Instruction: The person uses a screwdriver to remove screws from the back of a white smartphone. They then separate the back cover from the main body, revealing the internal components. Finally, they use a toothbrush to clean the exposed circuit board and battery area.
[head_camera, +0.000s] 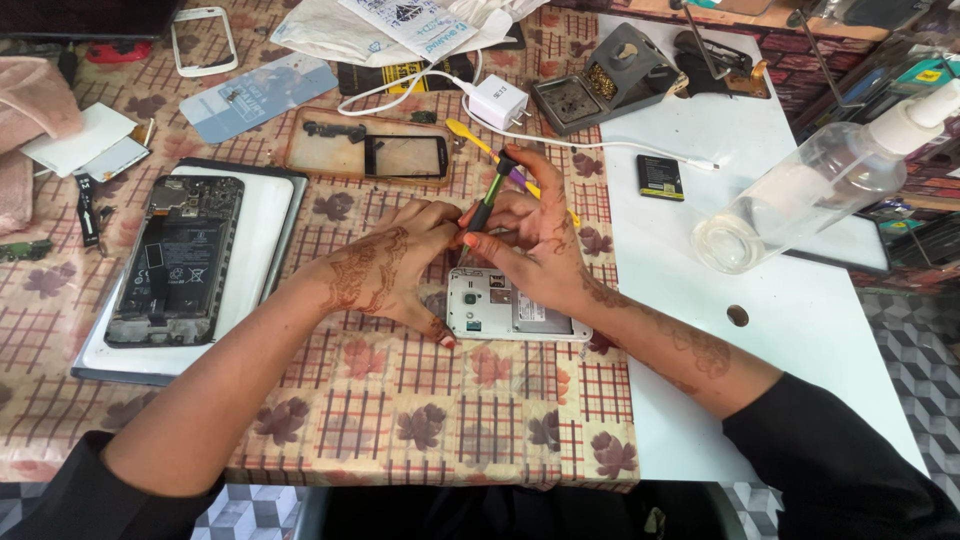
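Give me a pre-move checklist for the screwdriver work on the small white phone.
1. White phone lies flat on the checked cloth: ok.
2. Left hand steadies the phone's left edge: ok.
3. Right hand grips the screwdriver upright: ok.
4. Screwdriver tip seated in a screw: cannot tell, fingers hide it.
5. Clear bottle lies on its side, apart from the hands: ok.
6. Loose screws kept together: cannot tell.

Both hands (400, 265) (530, 250) over an opened white phone (515, 310), screwdriver (490, 200) (green-handled) in right fingers.
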